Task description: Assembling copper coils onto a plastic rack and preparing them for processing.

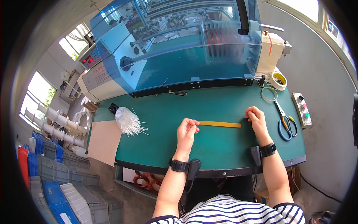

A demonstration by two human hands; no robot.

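A flat yellow strip (220, 124) stretches left to right over the green work surface. My left hand (186, 133) pinches its left end between thumb and fingers. Beyond the strip's right end, and apart from it, is my right hand (256, 118), its fingers curled in against the thumb. Anything between those fingertips is hidden or too small to make out. Each wrist wears a black strap with a small black box. To the right of my right hand lie scissors (285, 127) with blue handles.
A winding machine (179, 41) under a clear blue cover spans the back of the green table (160, 149). Tape rolls (278, 81) and a button box (301, 110) sit at right. At left are a bag of white sticks (128, 121) and a cardboard sheet (103, 140); crates (56, 190) stand below.
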